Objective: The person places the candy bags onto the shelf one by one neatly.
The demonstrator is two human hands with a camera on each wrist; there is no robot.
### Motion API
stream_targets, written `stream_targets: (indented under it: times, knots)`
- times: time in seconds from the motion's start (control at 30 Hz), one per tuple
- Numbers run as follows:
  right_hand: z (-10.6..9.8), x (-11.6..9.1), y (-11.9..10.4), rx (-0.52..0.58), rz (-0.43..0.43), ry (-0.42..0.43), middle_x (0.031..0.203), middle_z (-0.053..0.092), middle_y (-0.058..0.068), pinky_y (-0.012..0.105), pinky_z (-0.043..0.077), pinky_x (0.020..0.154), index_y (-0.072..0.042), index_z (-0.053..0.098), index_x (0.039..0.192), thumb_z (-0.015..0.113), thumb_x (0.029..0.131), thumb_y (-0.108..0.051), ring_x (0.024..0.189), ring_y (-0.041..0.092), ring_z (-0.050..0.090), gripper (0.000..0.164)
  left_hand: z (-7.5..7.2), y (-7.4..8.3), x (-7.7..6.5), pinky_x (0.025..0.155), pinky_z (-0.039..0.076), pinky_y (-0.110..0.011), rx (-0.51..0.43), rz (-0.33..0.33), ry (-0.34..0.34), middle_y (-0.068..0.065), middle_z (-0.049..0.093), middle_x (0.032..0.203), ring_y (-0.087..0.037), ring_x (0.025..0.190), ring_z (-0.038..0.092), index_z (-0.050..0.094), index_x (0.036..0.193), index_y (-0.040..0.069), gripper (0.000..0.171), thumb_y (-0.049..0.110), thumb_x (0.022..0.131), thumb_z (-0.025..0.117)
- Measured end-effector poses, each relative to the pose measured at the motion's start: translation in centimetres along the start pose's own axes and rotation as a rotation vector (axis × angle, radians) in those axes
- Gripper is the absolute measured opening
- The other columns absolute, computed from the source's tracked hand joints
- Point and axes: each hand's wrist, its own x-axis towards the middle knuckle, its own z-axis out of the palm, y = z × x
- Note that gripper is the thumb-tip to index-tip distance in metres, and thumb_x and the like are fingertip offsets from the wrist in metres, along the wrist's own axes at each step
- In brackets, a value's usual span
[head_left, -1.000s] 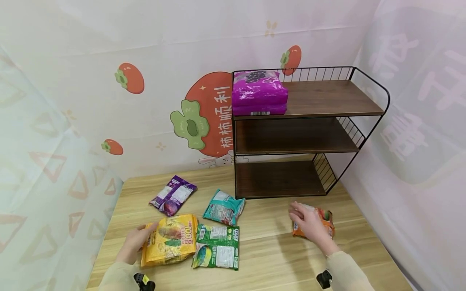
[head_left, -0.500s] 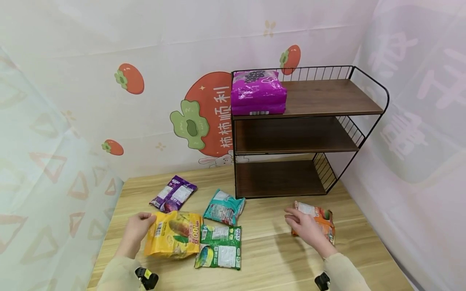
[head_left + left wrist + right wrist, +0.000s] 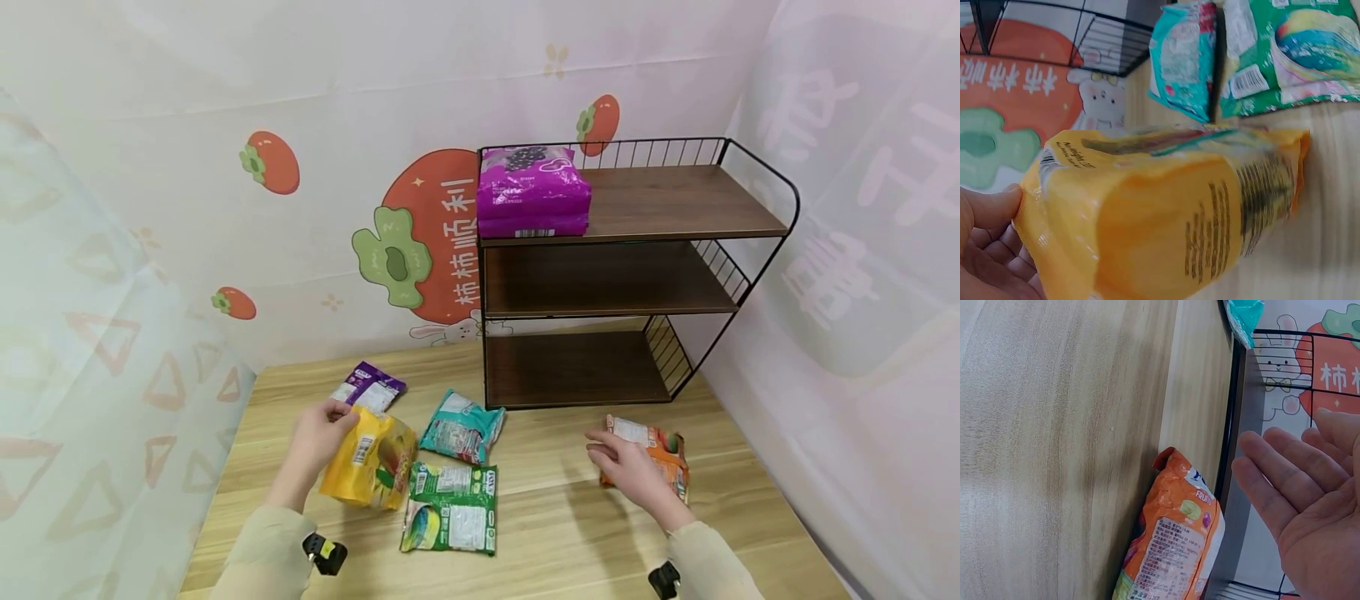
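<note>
My left hand pinches the upper left edge of a yellow candy bag with a mango picture and holds it tilted above the table. In the left wrist view the thumb presses on the end of the yellow bag. Beneath and beside it lie a green bag, a teal bag and a partly covered purple bag. My right hand hovers over an orange bag. In the right wrist view its fingers are relaxed and hold nothing, apart from the orange bag.
A three-tier shelf with dark boards and black wire sides stands at the back right. A magenta bag with a grape picture sits at the left of its top tier. Printed cloth walls surround the wooden table.
My left hand has lifted the yellow bag off the table, tilting it and carrying it forward and right. My right hand has shifted slightly left, uncovering more of the orange bag.
</note>
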Motion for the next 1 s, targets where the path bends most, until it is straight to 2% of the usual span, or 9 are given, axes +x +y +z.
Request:
stream_targets:
  times: [0.1, 0.33, 0.53, 0.77, 0.9, 1.0]
  knots:
    - [0.0, -0.1, 0.0, -0.008, 0.004, -0.001, 0.127, 0.070, 0.017, 0.045, 0.058, 0.091, -0.004, 0.060, 0.141, 0.059, 0.105, -0.017, 0.116, 0.033, 0.068, 0.038, 0.4, 1.1, 0.1, 0.073, 0.051, -0.033, 0.028, 0.070, 0.019, -0.016, 0.068, 0.094, -0.026, 0.086, 0.061, 0.067, 0.102, -0.004, 0.015, 0.010, 0.098, 0.066]
    - [-0.1, -0.2, 0.1, 0.003, 0.009, -0.010, 0.129, 0.069, 0.018, 0.044, 0.058, 0.091, -0.004, 0.059, 0.141, 0.059, 0.105, -0.017, 0.117, 0.032, 0.068, 0.038, 1.7, 3.1, 0.3, 0.076, 0.054, -0.040, 0.060, 0.162, 0.097, -0.018, 0.070, 0.094, -0.030, 0.086, 0.064, 0.068, 0.099, -0.003, 0.011, 0.008, 0.097, 0.067]
    - [-0.2, -0.3, 0.2, -0.012, 0.007, -0.005, 0.127, 0.070, 0.015, 0.045, 0.057, 0.092, -0.005, 0.059, 0.142, 0.059, 0.105, -0.018, 0.116, 0.032, 0.068, 0.038, 2.9, 4.7, -0.1, 0.071, 0.051, -0.036, 0.054, 0.260, 0.203, -0.016, 0.069, 0.086, -0.029, 0.080, 0.063, 0.069, 0.092, -0.003, 0.007, 0.003, 0.094, 0.072]
    - [-0.2, -0.3, 0.0, -0.013, 0.007, -0.006, 0.127, 0.071, 0.014, 0.044, 0.058, 0.091, -0.005, 0.060, 0.141, 0.059, 0.105, -0.018, 0.115, 0.032, 0.068, 0.038, 4.5, 6.4, -0.2, 0.066, 0.050, -0.032, 0.013, 0.337, 0.261, -0.013, 0.068, 0.084, -0.025, 0.074, 0.061, 0.070, 0.090, -0.002, 0.006, 0.002, 0.092, 0.072]
    - [0.0, -0.3, -0.2, -0.017, 0.005, -0.014, 0.127, 0.071, 0.014, 0.043, 0.059, 0.090, -0.006, 0.060, 0.141, 0.059, 0.105, -0.020, 0.115, 0.031, 0.069, 0.038, 5.7, 7.3, -0.2, 0.065, 0.054, -0.036, 0.034, 0.455, 0.318, -0.014, 0.069, 0.085, -0.025, 0.073, 0.064, 0.071, 0.088, -0.004, 0.006, 0.000, 0.088, 0.075]
    - [0.1, -0.2, -0.2, -0.021, 0.009, -0.015, 0.126, 0.071, 0.012, 0.042, 0.059, 0.089, -0.007, 0.060, 0.141, 0.060, 0.105, -0.020, 0.114, 0.030, 0.069, 0.038, 6.8, 8.2, -0.6, 0.064, 0.057, -0.037, 0.075, 0.532, 0.323, -0.012, 0.068, 0.085, -0.023, 0.072, 0.065, 0.072, 0.087, -0.003, 0.006, 0.000, 0.086, 0.077]
